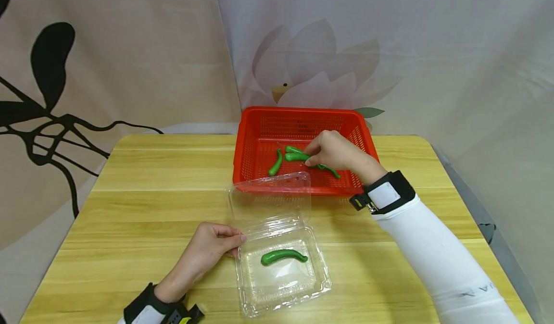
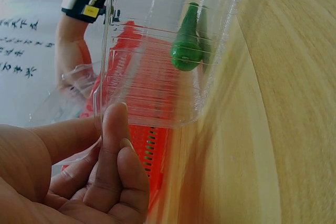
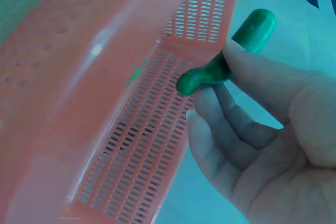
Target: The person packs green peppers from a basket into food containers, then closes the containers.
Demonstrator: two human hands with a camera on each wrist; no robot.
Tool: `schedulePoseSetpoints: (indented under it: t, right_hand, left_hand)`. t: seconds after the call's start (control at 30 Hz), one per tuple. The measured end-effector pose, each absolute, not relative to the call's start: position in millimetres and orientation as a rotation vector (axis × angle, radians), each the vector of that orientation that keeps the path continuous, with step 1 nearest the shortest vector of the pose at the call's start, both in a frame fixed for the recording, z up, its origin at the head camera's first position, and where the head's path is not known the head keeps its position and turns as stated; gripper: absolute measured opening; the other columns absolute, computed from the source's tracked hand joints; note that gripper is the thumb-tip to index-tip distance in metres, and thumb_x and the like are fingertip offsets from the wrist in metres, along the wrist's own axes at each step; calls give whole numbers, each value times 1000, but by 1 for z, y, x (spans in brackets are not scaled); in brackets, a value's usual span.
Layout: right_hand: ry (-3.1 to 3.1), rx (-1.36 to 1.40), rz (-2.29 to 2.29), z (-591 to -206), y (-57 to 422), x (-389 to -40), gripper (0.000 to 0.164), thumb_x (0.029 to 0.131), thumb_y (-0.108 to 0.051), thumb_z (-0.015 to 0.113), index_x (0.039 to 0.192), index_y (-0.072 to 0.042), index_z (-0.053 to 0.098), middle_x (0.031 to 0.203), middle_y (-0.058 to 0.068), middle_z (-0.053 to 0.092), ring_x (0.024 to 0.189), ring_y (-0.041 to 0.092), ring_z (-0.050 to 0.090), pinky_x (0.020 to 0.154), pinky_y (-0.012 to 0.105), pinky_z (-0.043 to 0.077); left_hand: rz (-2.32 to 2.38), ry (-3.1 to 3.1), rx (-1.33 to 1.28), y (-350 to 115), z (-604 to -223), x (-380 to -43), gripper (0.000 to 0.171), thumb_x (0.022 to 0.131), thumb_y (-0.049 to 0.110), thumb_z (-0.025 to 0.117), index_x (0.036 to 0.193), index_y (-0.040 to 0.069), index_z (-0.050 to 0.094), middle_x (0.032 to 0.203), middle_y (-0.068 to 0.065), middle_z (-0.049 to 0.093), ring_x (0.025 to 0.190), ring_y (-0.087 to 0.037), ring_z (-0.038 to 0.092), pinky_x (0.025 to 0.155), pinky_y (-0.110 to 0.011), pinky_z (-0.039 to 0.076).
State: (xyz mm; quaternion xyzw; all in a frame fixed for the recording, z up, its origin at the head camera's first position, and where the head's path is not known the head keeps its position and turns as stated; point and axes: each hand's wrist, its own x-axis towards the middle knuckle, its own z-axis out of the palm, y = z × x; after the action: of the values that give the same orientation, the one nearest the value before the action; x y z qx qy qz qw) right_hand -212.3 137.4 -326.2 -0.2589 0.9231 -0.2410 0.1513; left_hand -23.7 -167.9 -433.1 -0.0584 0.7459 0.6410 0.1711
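Note:
My left hand pinches the left rim of a clear plastic clamshell box between thumb and fingers. The box lies unfolded on the table, its lid tilted back against the basket's front. One curved green chili pepper lies inside. Over the red plastic basket, my right hand holds another green chili pepper between thumb and fingers. Other peppers lie in the basket: a curved pepper to the left and a thin pepper partly under the hand.
A light wooden table carries the box and the basket. Behind its far edge hangs a printed cloth with a flower and dark plant shapes. The basket's slotted walls stand up around the peppers.

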Motion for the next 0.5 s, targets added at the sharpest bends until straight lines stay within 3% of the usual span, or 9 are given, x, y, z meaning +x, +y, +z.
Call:
schedulePoseSetpoints:
  t: [0.3,0.5]
  right_hand:
    - [2692,-744,-755,-314,143,-206,18,92,-14,83,110,-8,83,94,2,78,81,19,63,68,33,51]
    - [2756,-770,-811,-302,145,-197,23,93,-13,82,115,-7,81,101,6,78,88,22,64,71,34,50]
  left_hand:
    - [1819,2111,-179,-168,-433,-24,18,94,7,79,99,-10,77,86,-14,75,65,-18,68,63,-31,59]
    - [1813,2117,-185,-167,-433,-24,18,93,7,79,99,-9,77,85,-13,75,65,-18,68,64,-31,59]
